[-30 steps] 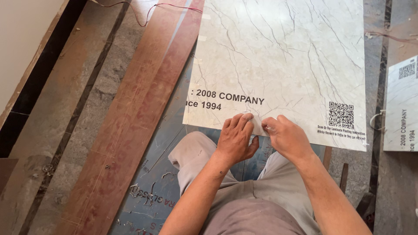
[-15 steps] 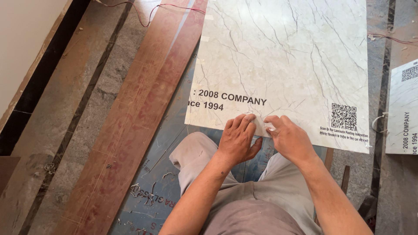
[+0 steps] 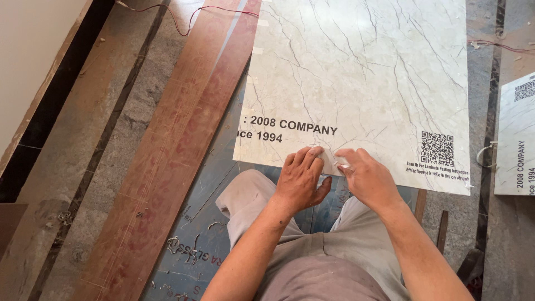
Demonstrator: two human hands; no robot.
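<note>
A large marble-patterned laminate sheet with black printing and a square code lies on the floor in front of me. My left hand rests flat on its near edge, fingers pressing down. My right hand sits just beside it, thumb and forefinger pinched on a thin bit of clear protective film at the sheet's edge. My knees in grey trousers are below the hands.
A long reddish-brown board runs diagonally at the left, over a blue-grey sheet. A second marble-patterned sheet lies at the right edge. A red wire crosses the stone floor at the top. A pale wall stands far left.
The view has shifted slightly. Both hands stay at the sheet's near edge, with the right fingers still picking at the film.
</note>
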